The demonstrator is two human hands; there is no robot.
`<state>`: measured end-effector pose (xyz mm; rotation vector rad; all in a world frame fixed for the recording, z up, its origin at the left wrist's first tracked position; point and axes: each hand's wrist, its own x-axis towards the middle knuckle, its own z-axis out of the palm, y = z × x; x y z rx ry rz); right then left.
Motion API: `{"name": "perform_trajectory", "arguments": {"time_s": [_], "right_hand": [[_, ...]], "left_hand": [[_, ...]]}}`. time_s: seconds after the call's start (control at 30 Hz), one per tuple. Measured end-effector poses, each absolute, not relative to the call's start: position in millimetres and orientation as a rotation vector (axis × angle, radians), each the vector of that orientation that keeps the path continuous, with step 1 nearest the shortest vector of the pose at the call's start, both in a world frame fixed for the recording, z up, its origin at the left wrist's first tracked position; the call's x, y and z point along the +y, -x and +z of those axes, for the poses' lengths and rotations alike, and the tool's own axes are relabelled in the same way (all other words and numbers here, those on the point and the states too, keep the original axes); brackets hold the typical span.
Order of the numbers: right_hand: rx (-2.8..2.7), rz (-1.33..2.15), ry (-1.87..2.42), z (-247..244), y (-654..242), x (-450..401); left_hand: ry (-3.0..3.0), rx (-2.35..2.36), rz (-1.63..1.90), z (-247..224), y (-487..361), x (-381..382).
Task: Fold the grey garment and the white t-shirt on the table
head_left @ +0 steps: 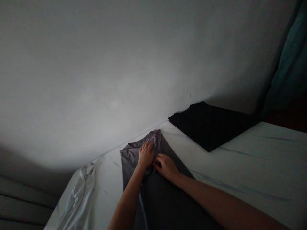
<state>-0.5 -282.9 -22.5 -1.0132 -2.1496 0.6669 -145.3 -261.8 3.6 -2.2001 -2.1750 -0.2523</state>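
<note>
A grey garment (130, 159) lies folded lengthwise on a white marble-patterned table (240, 159), its neckline edge toward the wall and its lower part in dark shadow. My left hand (145, 155) rests flat on the cloth with its fingers apart. My right hand (166, 166) sits just beside it, fingers curled into the grey fabric and seeming to pinch a fold. A folded black garment (208, 126) lies farther along the table, apart from both hands. A crumpled white garment (80, 198) lies to the left.
A white wall (107, 70) rises along the table's far edge. Teal fabric (286, 68) fills the upper right corner, above a dark brown area. A grey ribbed surface (24, 199) sits below the table's left edge.
</note>
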Motion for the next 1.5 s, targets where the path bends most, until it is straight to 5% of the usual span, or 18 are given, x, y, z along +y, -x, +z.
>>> {"name": "perform_trajectory", "arguments": {"time_s": [0.27, 0.47, 0.77, 1.2, 1.5], "right_hand": [[-2.289, 0.747, 0.989, -27, -2, -279], [-2.068, 1.138, 0.86, -9, -18, -250], [-2.38, 0.425, 1.08, 1, -3, -184], [-2.6, 0.179, 1.051, -51, 37, -131], [-2.649, 0.188, 1.13, -48, 37, -135]], "left_hand": [[2.357, -2.064, -0.028, -28, 152, -261], [2.277, -2.149, -0.024, -13, 136, -276], [2.263, -2.186, -0.15, -19, 118, -298], [2.225, -2.131, -0.271, -45, 130, -307], [2.579, -2.117, -0.576, 0, 129, -322]]}}
